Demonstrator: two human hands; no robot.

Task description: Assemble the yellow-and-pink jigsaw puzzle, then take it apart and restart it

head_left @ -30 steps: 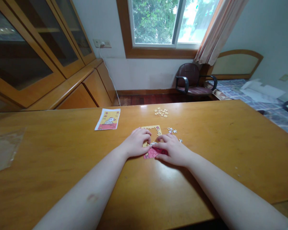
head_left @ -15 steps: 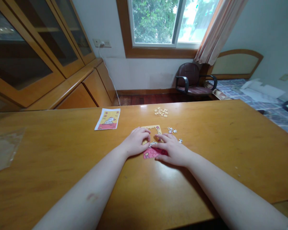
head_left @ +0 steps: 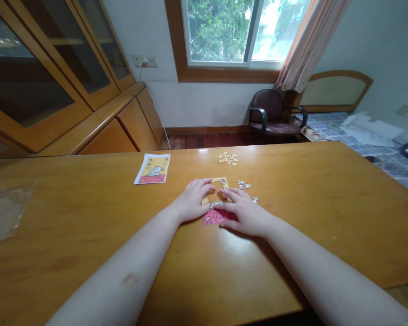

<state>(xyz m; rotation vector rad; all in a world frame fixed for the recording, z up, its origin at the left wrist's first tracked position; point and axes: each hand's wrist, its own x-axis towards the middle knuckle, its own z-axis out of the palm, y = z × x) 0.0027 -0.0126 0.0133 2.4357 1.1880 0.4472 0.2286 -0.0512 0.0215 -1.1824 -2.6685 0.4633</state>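
Observation:
A small jigsaw puzzle point(head_left: 215, 216), yellow at the top and red at the bottom with an unfilled middle, lies on the wooden table point(head_left: 292, 190). My left hand point(head_left: 192, 199) rests on its left side with fingers stretched flat over the yellow border. My right hand point(head_left: 244, 209) lies on its right side, fingers extended and pressing on pieces near the middle. A few loose pieces point(head_left: 244, 184) sit just beyond my right hand. A further heap of pieces point(head_left: 228, 158) lies farther back.
A reference picture card point(head_left: 153, 169) lies at the back left of the puzzle. A clear plastic bag point(head_left: 5, 210) sits at the table's left edge. Wooden cabinets point(head_left: 54, 81) stand to the left, an office chair point(head_left: 275, 115) beyond the table, a bed point(head_left: 377, 140) on the right.
My left hand's fingers have uncurled and stretched forward over the yellow border. The right hand has barely shifted.

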